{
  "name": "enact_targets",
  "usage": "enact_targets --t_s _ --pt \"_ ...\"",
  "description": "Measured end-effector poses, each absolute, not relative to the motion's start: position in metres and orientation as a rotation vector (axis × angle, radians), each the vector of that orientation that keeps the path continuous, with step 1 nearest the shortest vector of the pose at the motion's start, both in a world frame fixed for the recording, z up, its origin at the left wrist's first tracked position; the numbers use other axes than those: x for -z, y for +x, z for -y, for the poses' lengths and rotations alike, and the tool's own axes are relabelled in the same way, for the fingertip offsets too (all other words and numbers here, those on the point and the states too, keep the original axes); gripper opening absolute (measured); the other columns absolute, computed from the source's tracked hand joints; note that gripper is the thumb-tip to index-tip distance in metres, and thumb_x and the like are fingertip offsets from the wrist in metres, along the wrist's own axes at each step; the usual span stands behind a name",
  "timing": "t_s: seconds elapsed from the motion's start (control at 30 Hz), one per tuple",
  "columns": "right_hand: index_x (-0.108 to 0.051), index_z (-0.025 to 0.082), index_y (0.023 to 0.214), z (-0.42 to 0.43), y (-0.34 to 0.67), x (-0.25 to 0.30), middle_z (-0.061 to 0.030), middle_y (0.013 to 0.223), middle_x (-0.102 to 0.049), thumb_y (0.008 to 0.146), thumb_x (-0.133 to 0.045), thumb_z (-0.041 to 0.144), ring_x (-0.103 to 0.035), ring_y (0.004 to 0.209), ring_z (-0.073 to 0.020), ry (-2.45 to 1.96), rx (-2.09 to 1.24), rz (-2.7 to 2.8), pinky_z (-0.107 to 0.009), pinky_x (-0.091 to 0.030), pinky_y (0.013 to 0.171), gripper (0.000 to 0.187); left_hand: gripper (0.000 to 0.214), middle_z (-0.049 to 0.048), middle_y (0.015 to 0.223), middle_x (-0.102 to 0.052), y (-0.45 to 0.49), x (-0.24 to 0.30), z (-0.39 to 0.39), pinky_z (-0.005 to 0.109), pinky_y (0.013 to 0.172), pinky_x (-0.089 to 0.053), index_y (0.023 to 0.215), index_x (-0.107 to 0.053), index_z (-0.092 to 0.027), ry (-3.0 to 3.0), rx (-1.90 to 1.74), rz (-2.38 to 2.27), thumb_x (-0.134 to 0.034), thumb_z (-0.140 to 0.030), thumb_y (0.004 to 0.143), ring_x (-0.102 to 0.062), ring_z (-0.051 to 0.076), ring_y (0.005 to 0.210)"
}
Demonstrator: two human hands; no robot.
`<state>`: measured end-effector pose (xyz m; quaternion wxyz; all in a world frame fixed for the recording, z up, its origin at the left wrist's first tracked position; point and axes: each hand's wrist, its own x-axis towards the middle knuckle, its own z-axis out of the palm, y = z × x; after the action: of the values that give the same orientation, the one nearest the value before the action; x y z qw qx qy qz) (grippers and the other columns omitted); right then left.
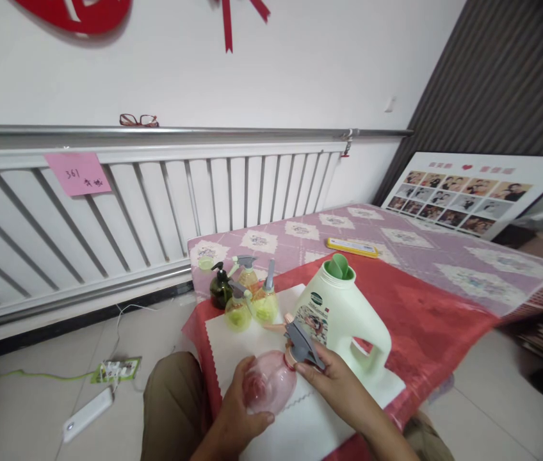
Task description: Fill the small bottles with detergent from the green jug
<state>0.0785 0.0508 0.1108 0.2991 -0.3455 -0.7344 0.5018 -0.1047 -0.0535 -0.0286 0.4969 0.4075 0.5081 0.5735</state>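
My left hand (237, 410) is wrapped round the round body of a pink spray bottle (271, 383), held tilted above a white cloth (233, 339). At the bottle's neck, my right hand (336, 381) grips its grey trigger spray head (303, 342). Just behind the spray head stands a large pale-green detergent jug (343, 314) with its green spout uncapped. Further back on the cloth stand three small yellow-green spray bottles (250, 301) and a dark green pump bottle (220, 288).
A red cloth (425, 314) covers the near part of the table, over a purple patterned cover (444, 246) with a yellow flat object (352, 247). A white radiator (156, 205) lines the wall. A power strip (86, 414) and cables lie on the floor left. A photo board (468, 192) leans at right.
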Motion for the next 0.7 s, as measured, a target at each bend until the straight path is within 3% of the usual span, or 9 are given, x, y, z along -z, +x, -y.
enact_targets --t_s 0.5,0.7 --pt "-0.064 0.02 0.084 -0.048 0.07 -0.099 0.0004 0.079 -0.064 0.076 -0.067 0.036 -0.06 0.074 -0.0183 -0.919 -1.275 1.915 -0.028 -0.048 0.071 0.018 0.092 0.0113 0.137 -0.046 -0.1 0.027 0.053 0.041 0.109 -0.033 0.135 -0.032 -0.023 0.957 -1.409 -1.319 -0.076 -0.013 0.054 -0.045 0.03 0.126" --pt "-0.059 0.021 0.092 -0.039 0.059 -0.084 0.0033 0.073 -0.06 0.066 -0.076 0.03 -0.059 0.07 -0.0165 -1.011 -1.327 1.691 -0.027 -0.049 0.067 0.032 0.09 0.0114 0.134 -0.049 -0.1 0.028 0.053 0.042 0.108 -0.033 0.134 -0.029 -0.022 1.021 -1.395 -1.324 -0.072 -0.01 0.056 -0.046 0.029 0.125"
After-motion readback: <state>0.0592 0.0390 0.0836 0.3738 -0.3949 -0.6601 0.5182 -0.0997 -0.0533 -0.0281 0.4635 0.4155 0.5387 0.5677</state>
